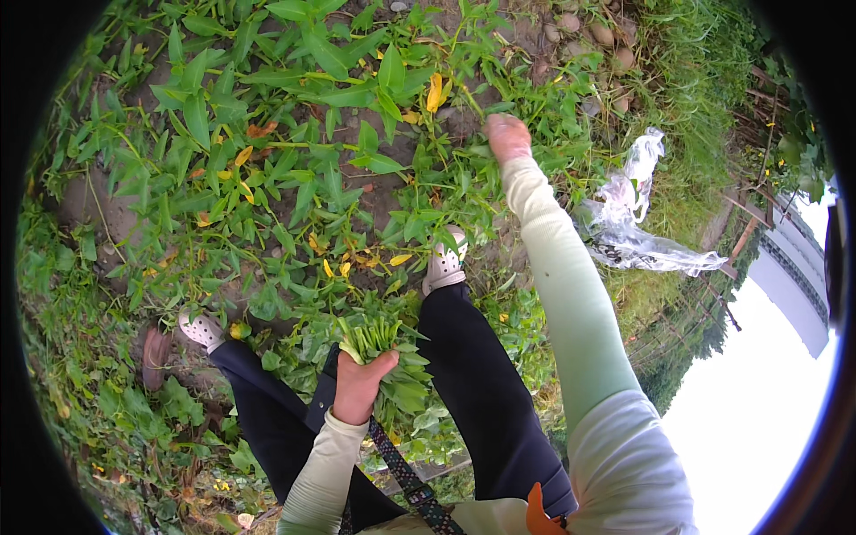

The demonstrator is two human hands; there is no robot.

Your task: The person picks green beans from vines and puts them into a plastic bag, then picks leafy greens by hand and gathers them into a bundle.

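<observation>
In my left hand (358, 388) is a bunch of leafy green stems (369, 340), their cut or broken ends pointing up and away from me and the leaves hanging below my fist. My right hand (508, 137) reaches far forward and is closed at a green plant stem (472, 100) that runs up to the fingers. The fingertips are hidden under the hand. Around it grow low plants with long pointed leaves (328, 57), which look like water spinach, rooted in brown soil (361, 180).
Clear plastic bags (628, 214) lie on the grass right of my right arm. Round stones (605, 37) sit at the upper right. My clogs (445, 261) stand among the plants; a brown object (156, 358) lies at left. A strapped dark pouch (324, 394) hangs before me.
</observation>
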